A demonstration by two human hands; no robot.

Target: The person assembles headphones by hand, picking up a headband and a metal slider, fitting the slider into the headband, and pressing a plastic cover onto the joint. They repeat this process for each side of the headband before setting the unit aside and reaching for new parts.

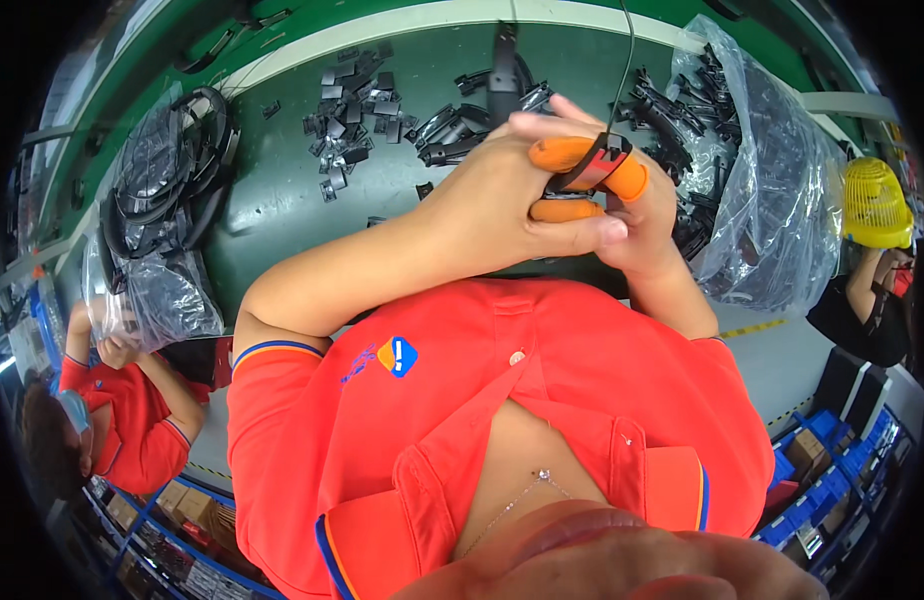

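The left hand (494,192) and right hand (650,222) were pressed together, whether pinching I could not tell, so keeping the black-red band (610,158) flat and cable (628,70) slack seemed wise.

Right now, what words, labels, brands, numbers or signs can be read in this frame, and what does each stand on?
Readable words or numbers: none.
Red shirt: blue lettering beside a blue-and-orange badge; too small and slanted to read.
Long black part: no writing I can make out.
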